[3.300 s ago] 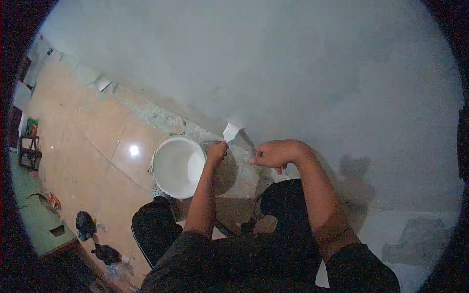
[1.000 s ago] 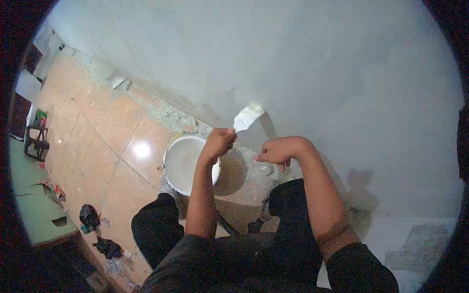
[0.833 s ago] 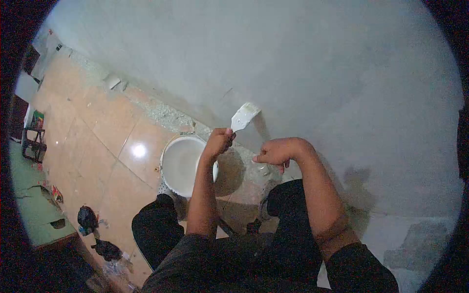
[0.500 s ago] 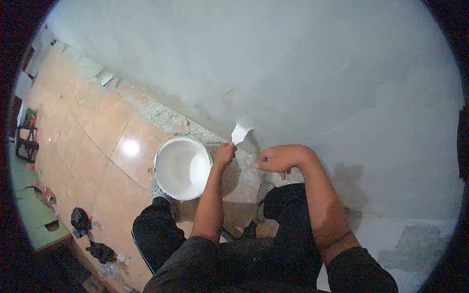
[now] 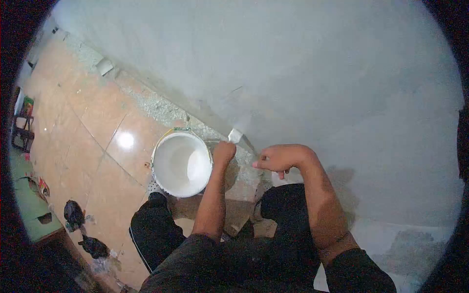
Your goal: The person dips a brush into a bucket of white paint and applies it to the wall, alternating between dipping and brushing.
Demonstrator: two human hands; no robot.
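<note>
My left hand (image 5: pixel 224 152) grips brush (image 5: pixel 235 136) low, leaving head free at wall's (image 5: pixel 317 63) bottom edge; bucket (image 5: pixel 166 189) on floor (image 5: pixel 107 122) beside it, seemingly for short reach; right hand (image 5: pixel 279 158) part-curled, can't tell if closed.

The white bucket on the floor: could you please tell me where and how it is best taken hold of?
I would take the bucket by the middle of its handle, from above, on the side away from the person's legs. The thin handle is folded down past the far rim, so the hands could probably hook it there; the bucket stands upright.
</note>
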